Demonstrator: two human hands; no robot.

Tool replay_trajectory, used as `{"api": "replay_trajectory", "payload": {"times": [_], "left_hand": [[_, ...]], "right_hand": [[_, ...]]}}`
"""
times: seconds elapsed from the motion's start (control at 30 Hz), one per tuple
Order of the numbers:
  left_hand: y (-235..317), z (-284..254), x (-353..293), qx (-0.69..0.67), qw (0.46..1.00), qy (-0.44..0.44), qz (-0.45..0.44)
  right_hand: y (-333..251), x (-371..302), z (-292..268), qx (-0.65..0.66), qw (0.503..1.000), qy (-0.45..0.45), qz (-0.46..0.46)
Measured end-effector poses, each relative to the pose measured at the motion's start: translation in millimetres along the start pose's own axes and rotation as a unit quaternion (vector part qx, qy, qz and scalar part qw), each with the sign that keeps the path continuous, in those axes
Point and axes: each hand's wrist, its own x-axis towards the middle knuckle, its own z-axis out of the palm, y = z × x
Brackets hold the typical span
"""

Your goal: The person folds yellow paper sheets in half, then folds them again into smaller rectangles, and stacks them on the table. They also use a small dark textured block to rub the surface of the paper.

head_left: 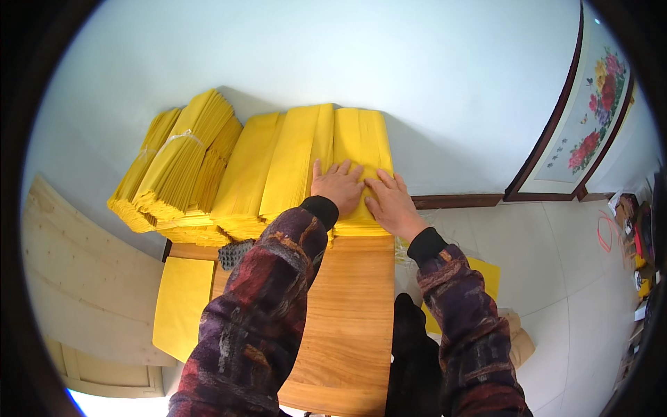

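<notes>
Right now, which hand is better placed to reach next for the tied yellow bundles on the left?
Probably the left hand: it rests on the yellow stacks, nearer the tied bundles; the right hand would likely have to cross it.

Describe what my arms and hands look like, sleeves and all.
The left hand and right hand are bare, with no gloves. The left sleeve and right sleeve match: long and bulky, dark purple and maroon, with blotchy grey and rust-orange streaks. Each ends in a plain, snug black band, the left cuff and right cuff.
</notes>
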Motion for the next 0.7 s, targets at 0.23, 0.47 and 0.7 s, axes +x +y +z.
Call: {"api": "replay_trajectory", "payload": {"times": [0.23, 0.47, 0.7], "left_hand": [[4.4, -32.7, -15.9, -0.008, 0.997, 0.08, 0.016], [-29.6, -56.8, -141.9, -0.246, 0.943, 0.222, 0.013], [-60.4, 26.2, -364.5, -0.337, 0.926, 0.101, -0.14]], "right_hand": [[-5.0, 2.3, -13.1, -0.007, 1.0, 0.015, -0.002], [-11.1, -8.4, -30.9, 0.028, 0.996, 0.081, -0.015], [-46.4, -78.1, -40.3, 0.125, 0.979, 0.158, 0.016]]}}
